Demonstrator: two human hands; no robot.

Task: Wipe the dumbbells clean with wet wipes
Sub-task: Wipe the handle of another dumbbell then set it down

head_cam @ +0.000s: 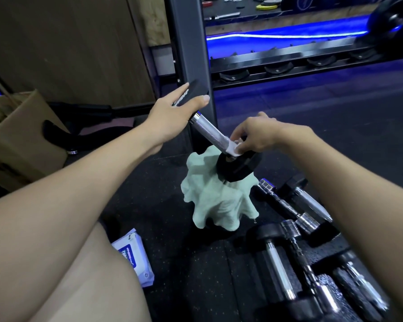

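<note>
One dumbbell (215, 138) is held tilted at mid-frame, its lower black head over a pale green cloth (215, 201) on the floor. The left hand (172, 110), at 11 o'clock, grips the upper head between thumb and straight fingers. The right hand (263, 135) pinches one white wet wipe (233, 148) against the metal handle's lower end. Some three more dumbbells (312, 247) lie at 4 o'clock. One wipes pack (135, 256) lies at 7 o'clock.

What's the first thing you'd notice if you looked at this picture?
In the middle, a dumbbell stands tilted on a pale green towel, the left hand gripping its top end while the right hand pinches a wet wipe on the handle. More dumbbells lie lower right; bright blue light glows behind.
</note>
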